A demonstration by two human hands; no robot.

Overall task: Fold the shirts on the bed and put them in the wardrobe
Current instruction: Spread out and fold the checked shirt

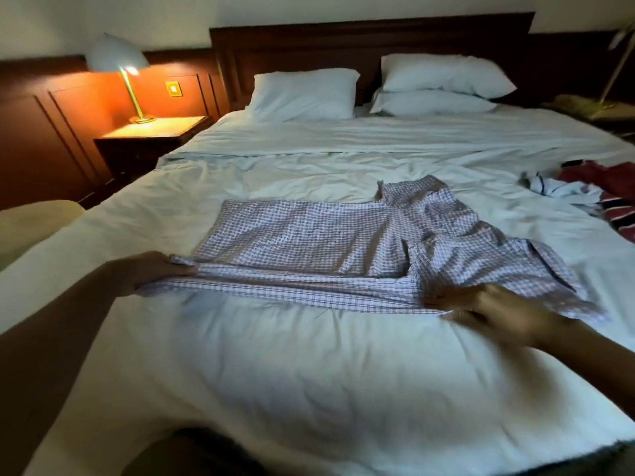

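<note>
Presently, one checked shirt of thin white fabric with fine purple and red lines lies on the wide bed with its white, creased cover. It sits roughly at the middle of the mattress, turned sideways to the viewer. The body is spread flat towards the left. The sleeve and collar end is rumpled on the right. A long near edge is folded over along the body.

The left hand is at the hem end of the checked shirt. Its fingers are curled over the cloth edge and grip it. The right hand is at the near edge on the collar side, touching the cloth. That hand is blurred. Its fingers reach leftward along the fold, but whether they pinch the cloth or only press on it cannot be told.

A loose heap of other garments, red, white and dark-striped, lies unfolded at the right edge of the bed, well apart from the checked shirt.

Against the dark wooden headboard stands a single white pillow on the left. Two stacked white pillows stand on the right.

Beside the bed, on the left, a lit brass-stemmed lamp with a pale shade stands on a dark wooden bedside cabinet.
</note>
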